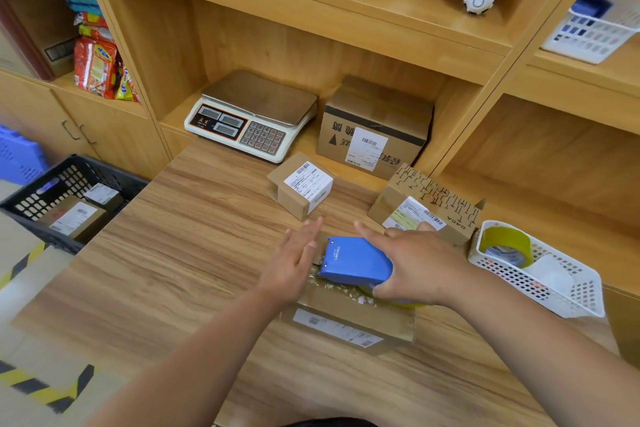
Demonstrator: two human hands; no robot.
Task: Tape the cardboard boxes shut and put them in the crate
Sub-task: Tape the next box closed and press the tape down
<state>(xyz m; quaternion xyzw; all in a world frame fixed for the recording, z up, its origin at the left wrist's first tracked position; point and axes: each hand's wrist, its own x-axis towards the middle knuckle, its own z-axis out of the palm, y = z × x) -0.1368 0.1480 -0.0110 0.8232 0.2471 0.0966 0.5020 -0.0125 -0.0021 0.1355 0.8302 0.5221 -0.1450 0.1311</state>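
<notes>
A flat cardboard box (349, 322) with a white label lies on the wooden table (173, 253) in front of me. My right hand (415, 263) grips a blue tape dispenser (356, 262) resting on the box's top, where wrinkled clear tape shows. My left hand (294, 260) lies flat with straight fingers on the box's left end. Behind are a small labelled box (301, 185) and a printed box (429, 204). The black crate (114, 180) stands left of the table, with two labelled boxes inside.
A white basket (568, 291) with tape rolls sits at the right. A weighing scale (252, 114) and a larger taped box (377, 125) stand in the shelf recess behind. A blue crate (17, 156) shows at far left.
</notes>
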